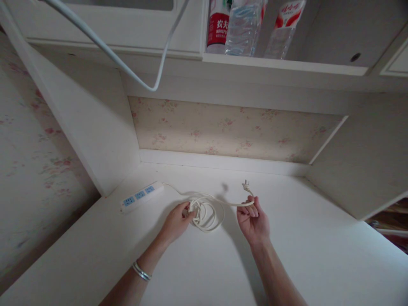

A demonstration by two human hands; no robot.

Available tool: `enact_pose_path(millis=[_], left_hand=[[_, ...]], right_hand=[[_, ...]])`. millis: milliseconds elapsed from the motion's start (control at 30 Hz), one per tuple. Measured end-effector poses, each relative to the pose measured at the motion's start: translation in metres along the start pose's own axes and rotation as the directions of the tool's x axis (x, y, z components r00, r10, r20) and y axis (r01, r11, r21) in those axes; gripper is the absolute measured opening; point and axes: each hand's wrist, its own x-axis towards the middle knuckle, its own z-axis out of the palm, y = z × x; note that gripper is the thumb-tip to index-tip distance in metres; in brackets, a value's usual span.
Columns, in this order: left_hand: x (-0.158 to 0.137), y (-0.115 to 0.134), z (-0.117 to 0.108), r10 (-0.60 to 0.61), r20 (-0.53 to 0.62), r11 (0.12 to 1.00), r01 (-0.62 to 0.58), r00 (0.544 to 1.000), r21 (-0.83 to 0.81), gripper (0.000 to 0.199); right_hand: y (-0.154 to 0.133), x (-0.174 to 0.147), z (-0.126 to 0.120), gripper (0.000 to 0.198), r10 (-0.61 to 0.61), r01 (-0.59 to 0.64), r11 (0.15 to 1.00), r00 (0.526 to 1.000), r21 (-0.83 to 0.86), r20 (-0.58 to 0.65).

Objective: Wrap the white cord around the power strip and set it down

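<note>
A white power strip [142, 196] with blue socket faces lies on the white desktop, left of my hands. Its cream cord runs right into a loose coil of cord [208, 216]. At the coil's left side, my left hand [179, 219] is closed on some of the loops between thumb and fingers. My right hand [253, 219] is curled around the cord near its plug end, palm turned up. Just above those fingers the plug [245, 185] sticks up, its metal prongs pointing away from me.
White side panels stand left and right of the desk [204, 272], with floral wallpaper [223, 131] behind. Overhead, a shelf [287, 68] holds several plastic bottles [244, 27]. A pale bent rod or cable [127, 73] hangs in front of the cabinet at upper left.
</note>
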Motion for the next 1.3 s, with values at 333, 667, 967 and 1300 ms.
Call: enact_pose_path(millis=[333, 667, 967, 1300], left_hand=[[-0.002, 0.008, -0.005, 0.110, 0.032, 0.990, -0.107, 0.993, -0.090, 0.024], [-0.003, 0.029, -0.011, -0.021, 0.170, 0.920, 0.085, 0.985, -0.382, 0.031], [-0.009, 0.032, -0.011, -0.111, 0.226, 0.909, 0.191, 0.968, -0.371, 0.036], [-0.013, 0.030, -0.005, -0.128, 0.361, 0.810, 0.308, 0.924, -0.499, 0.037]], right_hand=[[0.009, -0.001, 0.004, 0.027, 0.053, -0.053, 0.979, 0.999, -0.197, -0.006], [0.037, -0.003, -0.004, 0.029, -0.037, -0.013, 0.711, 0.998, -0.703, -0.055], [0.047, -0.004, -0.009, 0.042, 0.057, -0.126, 0.657, 0.991, -0.743, -0.117], [0.044, -0.002, -0.008, 0.030, -0.051, 0.019, 0.763, 0.998, -0.646, -0.030]])
